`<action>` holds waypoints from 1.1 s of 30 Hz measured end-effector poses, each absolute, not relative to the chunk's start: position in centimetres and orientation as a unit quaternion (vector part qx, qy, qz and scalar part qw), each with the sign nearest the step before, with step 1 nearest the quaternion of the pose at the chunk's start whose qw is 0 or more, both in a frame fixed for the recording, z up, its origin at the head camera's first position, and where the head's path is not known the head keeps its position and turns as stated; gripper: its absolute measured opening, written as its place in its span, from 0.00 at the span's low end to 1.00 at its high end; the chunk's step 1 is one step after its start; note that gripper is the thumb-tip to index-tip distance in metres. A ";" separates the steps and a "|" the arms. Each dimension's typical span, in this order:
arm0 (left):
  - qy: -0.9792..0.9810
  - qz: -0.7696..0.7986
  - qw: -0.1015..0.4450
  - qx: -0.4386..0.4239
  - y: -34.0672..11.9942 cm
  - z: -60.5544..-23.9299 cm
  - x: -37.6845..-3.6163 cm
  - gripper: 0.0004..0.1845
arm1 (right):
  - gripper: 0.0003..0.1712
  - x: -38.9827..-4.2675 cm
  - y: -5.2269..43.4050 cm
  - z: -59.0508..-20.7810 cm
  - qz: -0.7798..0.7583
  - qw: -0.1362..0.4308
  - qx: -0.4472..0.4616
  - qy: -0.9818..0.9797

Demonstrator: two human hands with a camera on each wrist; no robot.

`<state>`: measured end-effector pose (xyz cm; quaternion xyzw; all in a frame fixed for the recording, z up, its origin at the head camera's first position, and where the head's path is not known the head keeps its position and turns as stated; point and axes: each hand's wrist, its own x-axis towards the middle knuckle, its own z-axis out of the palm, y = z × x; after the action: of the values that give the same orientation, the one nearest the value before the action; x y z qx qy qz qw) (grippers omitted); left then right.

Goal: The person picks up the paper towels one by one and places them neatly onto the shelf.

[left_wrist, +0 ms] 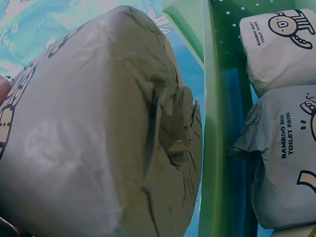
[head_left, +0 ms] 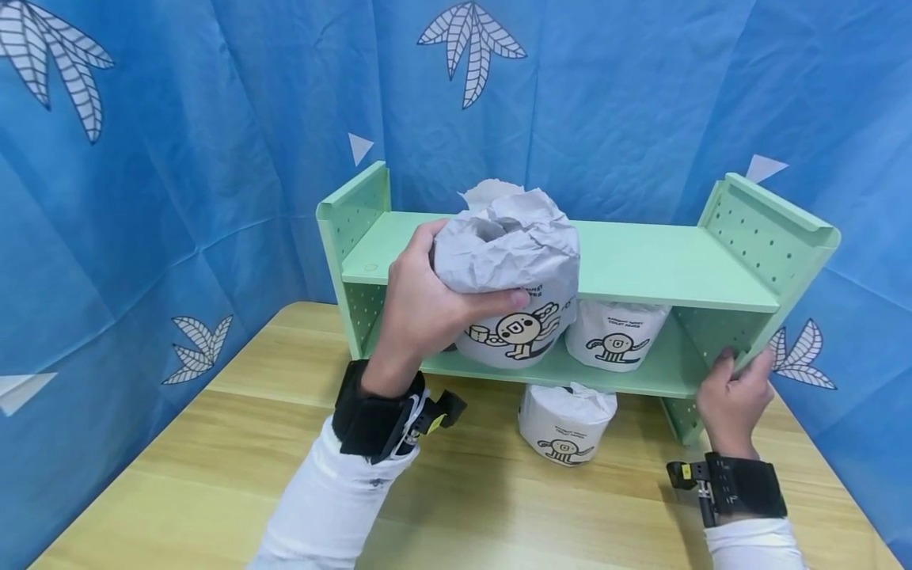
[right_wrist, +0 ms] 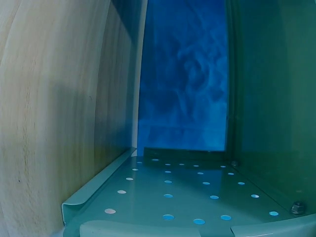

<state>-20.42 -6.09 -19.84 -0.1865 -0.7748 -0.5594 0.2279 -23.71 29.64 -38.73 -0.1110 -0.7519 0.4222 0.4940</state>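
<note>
While the left hand [head_left: 420, 305] curls its fingers and thumb around a paper-wrapped toilet roll with a cartoon dog [head_left: 509, 277], that roll sits up in front of the mint green metal shelf [head_left: 641, 265]. The right hand [head_left: 734, 392] grips the shelf's right side panel. Another wrapped roll [head_left: 616, 332] stands on the lower shelf, and one more roll [head_left: 566, 423] sits under it on the wooden table [head_left: 214, 443].

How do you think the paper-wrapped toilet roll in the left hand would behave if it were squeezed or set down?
The toilet roll is probably light: the left hand lifts it alone. Its crumpled wrapper suggests it would dent rather than break. Set on its flat end, like the roll on the table, it should stand; on its side it might roll.
</note>
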 end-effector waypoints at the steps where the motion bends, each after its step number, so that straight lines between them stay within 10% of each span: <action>1: -0.774 -0.561 0.228 -0.186 -6.0 -19.7 -20.5 0.46 | 0.25 -23.7 29.6 -38.7 0.418 0.496 -0.112 -0.753; 33: -0.799 -0.535 0.223 -0.158 -4.2 -16.3 -23.3 0.50 | 0.24 -23.6 29.5 -38.7 0.423 0.503 -0.104 -0.746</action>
<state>-23.29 -4.16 -16.28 -0.1581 -0.7993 -0.5353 0.2229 -23.58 29.45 -38.67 -0.1035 -0.7462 0.4231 0.5034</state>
